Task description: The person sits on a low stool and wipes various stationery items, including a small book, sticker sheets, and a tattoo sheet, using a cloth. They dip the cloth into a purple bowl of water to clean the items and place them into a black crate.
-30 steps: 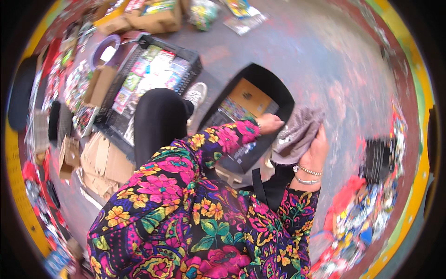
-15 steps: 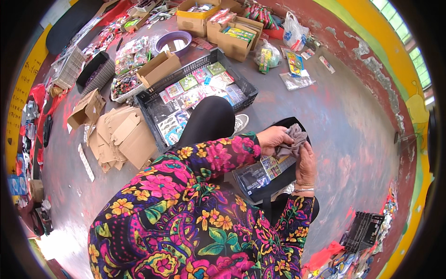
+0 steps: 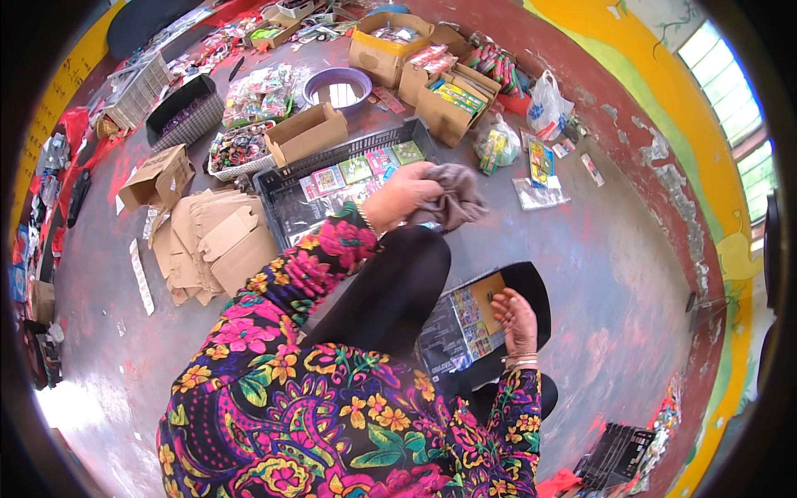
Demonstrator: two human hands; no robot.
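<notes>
A crumpled grey-brown cloth (image 3: 452, 197) is gripped in my left hand (image 3: 398, 199), which is raised beyond my knee, over the near-right part of a black plastic crate (image 3: 286, 168). Flat packs of colourful cards (image 3: 355, 171) lie in that crate, partly hidden by my arm and the cloth. My right hand (image 3: 516, 322) has its palm turned up and its fingers loosely apart, holding nothing. Just below it is a black tray-like container (image 3: 532, 282), which holds a flat picture sheet (image 3: 473, 325) and an orange-brown piece (image 3: 488, 292).
Flattened cardboard (image 3: 212, 245) lies left of the crate. An open carton (image 3: 309, 133), a purple basin (image 3: 365, 79) and a box of coloured packs (image 3: 452, 108) stand behind it. Plastic bags (image 3: 548, 108) lie at the far right. Another black crate (image 3: 614, 455) sits low on the right.
The cloth left the container and moved up and leftward in my left hand. My right hand let go of it and stayed over the container. The view shifted slightly.
</notes>
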